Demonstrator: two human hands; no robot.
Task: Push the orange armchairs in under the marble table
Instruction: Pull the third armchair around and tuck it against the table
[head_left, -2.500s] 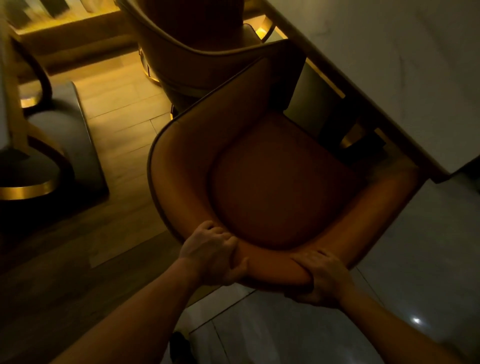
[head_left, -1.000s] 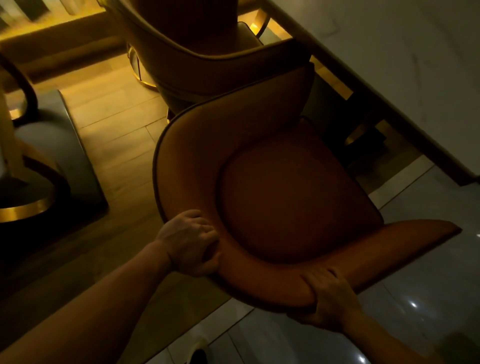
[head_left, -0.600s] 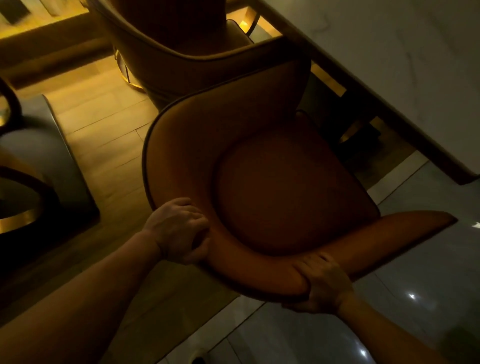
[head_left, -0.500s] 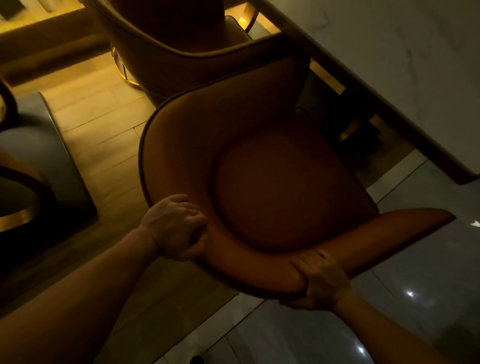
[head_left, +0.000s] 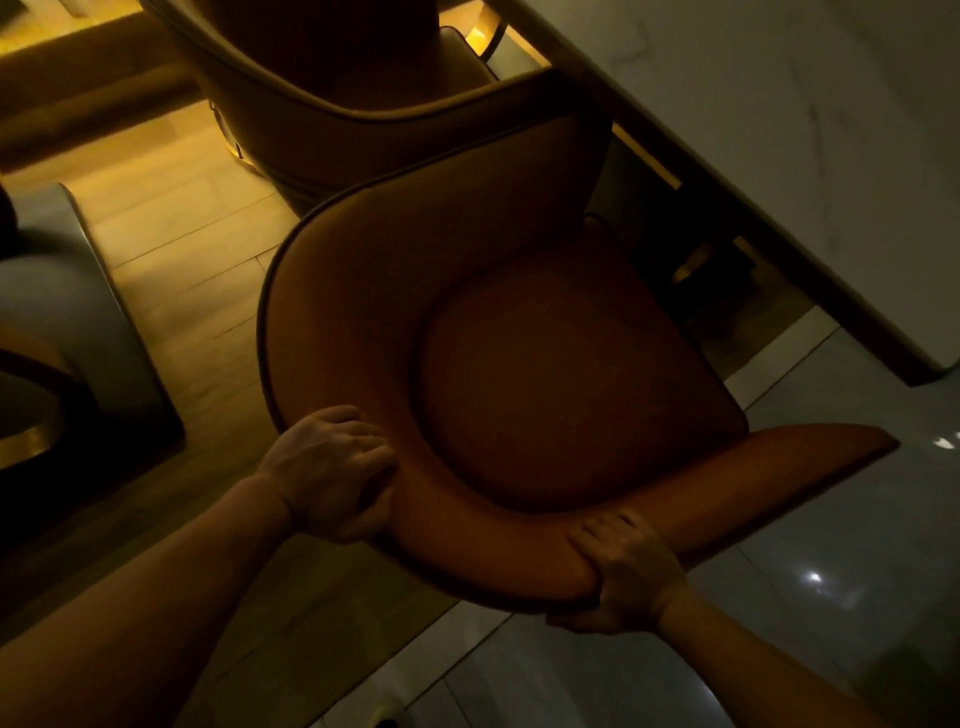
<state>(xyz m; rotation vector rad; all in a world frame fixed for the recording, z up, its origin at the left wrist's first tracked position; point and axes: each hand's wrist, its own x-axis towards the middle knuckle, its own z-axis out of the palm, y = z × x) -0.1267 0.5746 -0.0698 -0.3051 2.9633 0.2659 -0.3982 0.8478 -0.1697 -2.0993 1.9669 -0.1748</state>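
Orange upholstery fills the middle of the frame: the near chair (head_left: 561, 374) is seen from above, its curved backrest at the bottom and its open front turned toward the upper right. The backrest rim is clamped by both hands, the left hand (head_left: 332, 475) at lower centre-left with fingers curled over the top, the right hand (head_left: 623, 571) at lower centre-right wrapped around the rim from outside.

The marble counter (head_left: 779, 130) occupies the upper right, its edge running diagonally from top centre down to the right edge. From the grip, the counter lies up and to the right, and the chair's back-to-front axis appears roughly square to that edge. Only the far arm and front corner of the seat reach under the edge; the right armrest tip, at right of centre, is still out over the grey tiles. The push ahead is therefore judged to run toward the upper right.

A second chair (head_left: 322, 119) stands at top centre, just beside the near one. No brand, label or writing can be read.
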